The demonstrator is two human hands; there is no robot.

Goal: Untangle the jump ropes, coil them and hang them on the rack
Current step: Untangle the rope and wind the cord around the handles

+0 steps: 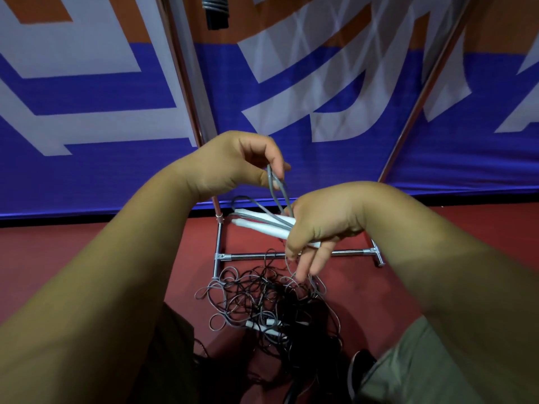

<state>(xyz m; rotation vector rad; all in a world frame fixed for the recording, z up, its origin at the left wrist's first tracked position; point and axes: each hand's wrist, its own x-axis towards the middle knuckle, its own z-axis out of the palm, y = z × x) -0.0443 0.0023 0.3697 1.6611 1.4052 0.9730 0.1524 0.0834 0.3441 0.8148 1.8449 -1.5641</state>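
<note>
My right hand (323, 225) grips two white jump-rope handles (262, 224), which point left, along with grey cord. My left hand (236, 161) is raised above them and pinches a loop of the grey rope (275, 185) between thumb and fingers. The cord runs down from that loop into my right hand. Below, on the red floor, lies a tangled pile of grey and black ropes (268, 304) with another pair of white handles (262, 326) in it. The metal rack's base (253, 256) stands just behind the pile, and its poles (186, 91) rise on either side.
A blue, white and orange banner (350, 112) hangs close behind the rack. My knees in olive trousers (414, 365) frame the pile at the bottom, with a dark shoe (360, 363) by the right one. A black and grey object (217, 10) hangs at the top.
</note>
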